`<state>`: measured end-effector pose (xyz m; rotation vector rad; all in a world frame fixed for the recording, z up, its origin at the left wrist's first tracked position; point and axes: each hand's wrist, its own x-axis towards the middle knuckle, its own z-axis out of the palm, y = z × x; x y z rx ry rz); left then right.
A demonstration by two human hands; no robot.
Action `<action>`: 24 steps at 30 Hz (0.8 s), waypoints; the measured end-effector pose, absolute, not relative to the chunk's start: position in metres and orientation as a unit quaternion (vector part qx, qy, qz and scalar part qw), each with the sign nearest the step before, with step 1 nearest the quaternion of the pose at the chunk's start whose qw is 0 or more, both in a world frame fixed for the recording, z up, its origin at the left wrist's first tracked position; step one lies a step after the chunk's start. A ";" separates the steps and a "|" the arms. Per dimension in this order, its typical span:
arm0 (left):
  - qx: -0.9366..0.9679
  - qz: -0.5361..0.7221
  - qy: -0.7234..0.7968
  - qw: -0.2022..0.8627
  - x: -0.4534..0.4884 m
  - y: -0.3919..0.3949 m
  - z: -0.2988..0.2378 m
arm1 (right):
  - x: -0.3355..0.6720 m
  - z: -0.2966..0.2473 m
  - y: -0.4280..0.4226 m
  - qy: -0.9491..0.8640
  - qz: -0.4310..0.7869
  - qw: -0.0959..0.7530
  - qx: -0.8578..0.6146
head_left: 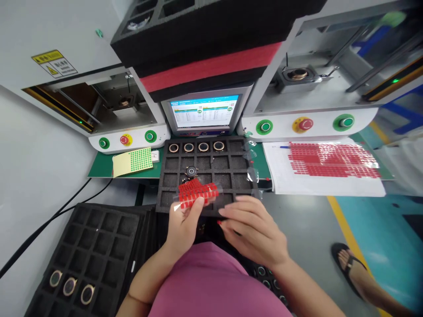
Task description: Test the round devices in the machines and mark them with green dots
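Note:
My left hand (185, 222) is closed on a clear sheet of red stickers (198, 192), thumb on top. Between the thumb and fingertips of my right hand (254, 229) a small red sticker (219, 223) shows, just right of the sheet. Under the sheet lies a black foam tray (222, 165) with square pockets. Several round gold-rimmed watch cases (203, 147) fill part of its back row. A dark round watch part (191, 171) sits in the tray just beyond the sheet, partly overlapped by it near its lower edge.
Behind the tray stands a lit screen (204, 112), flanked by two machines with green and red buttons (303, 124). More red stickers (330, 159) lie on white paper at right, green dot stickers (140, 159) at left. Stacked foam trays (95, 233) are lower left. A person's sandalled foot (348, 262) is at right.

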<state>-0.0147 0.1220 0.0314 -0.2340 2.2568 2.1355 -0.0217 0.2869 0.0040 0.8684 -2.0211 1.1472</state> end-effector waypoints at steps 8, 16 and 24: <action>0.057 0.697 0.702 0.135 -0.045 0.120 0.043 | -0.025 -0.028 0.309 -0.619 0.751 0.159 0.166; 0.242 0.628 0.700 0.239 -0.073 0.180 0.036 | -0.033 -0.024 0.356 -0.651 0.663 0.368 -0.046; 0.134 0.578 0.768 0.240 -0.074 0.177 0.005 | -0.099 -0.045 0.476 -0.716 0.441 0.496 -0.218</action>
